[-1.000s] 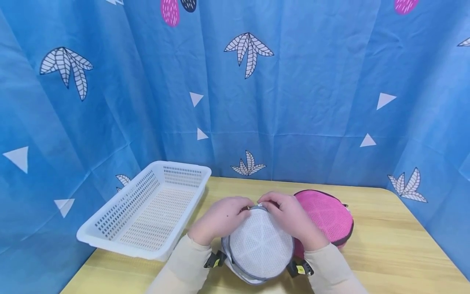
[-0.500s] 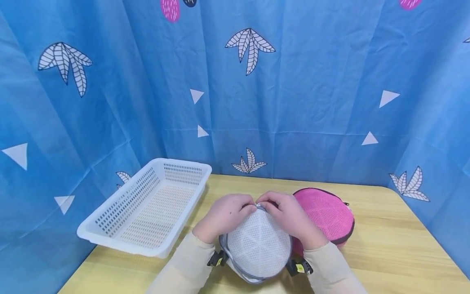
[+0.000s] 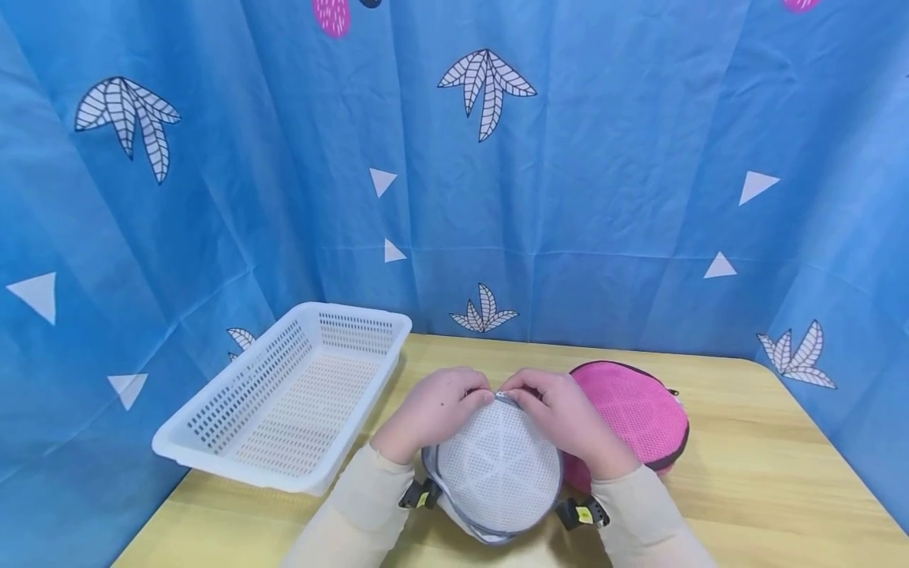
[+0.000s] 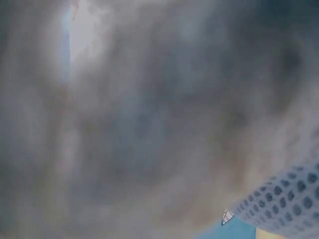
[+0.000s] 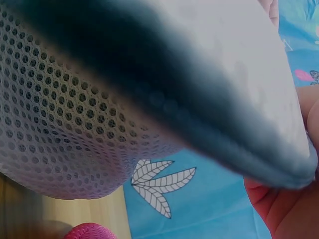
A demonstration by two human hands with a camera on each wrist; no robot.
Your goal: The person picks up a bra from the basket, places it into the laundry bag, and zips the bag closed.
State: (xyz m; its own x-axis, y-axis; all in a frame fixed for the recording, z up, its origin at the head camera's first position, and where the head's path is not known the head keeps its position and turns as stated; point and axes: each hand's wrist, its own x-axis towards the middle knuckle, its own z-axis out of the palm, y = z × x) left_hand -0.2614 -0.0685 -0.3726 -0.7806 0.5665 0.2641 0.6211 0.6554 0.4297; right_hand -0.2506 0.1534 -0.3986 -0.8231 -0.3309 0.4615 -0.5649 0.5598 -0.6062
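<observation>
A round white mesh laundry bag (image 3: 500, 473) with grey trim is held up near the table's front edge. Its far rim is pinched by my left hand (image 3: 442, 406) and, close beside it, by my right hand (image 3: 568, 414), thumbs against the trim. Between the fingertips a small light piece, perhaps the zipper pull (image 3: 500, 394), shows. In the right wrist view the mesh (image 5: 65, 124) bulges below the blurred grey edge, and fingers (image 5: 299, 209) grip its end. Most of the left wrist view is blurred, with mesh (image 4: 289, 204) at lower right.
A pink mesh laundry bag (image 3: 632, 406) with dark trim lies right of and partly behind my right hand. To the left stands a white plastic basket (image 3: 241, 472). The wooden table (image 3: 767, 473) ends at a blue patterned curtain (image 3: 604, 197).
Both hands keep their pinch at the bag's far rim, with the left thumb and fingers shifting slightly. The head view has tilted a little downward.
</observation>
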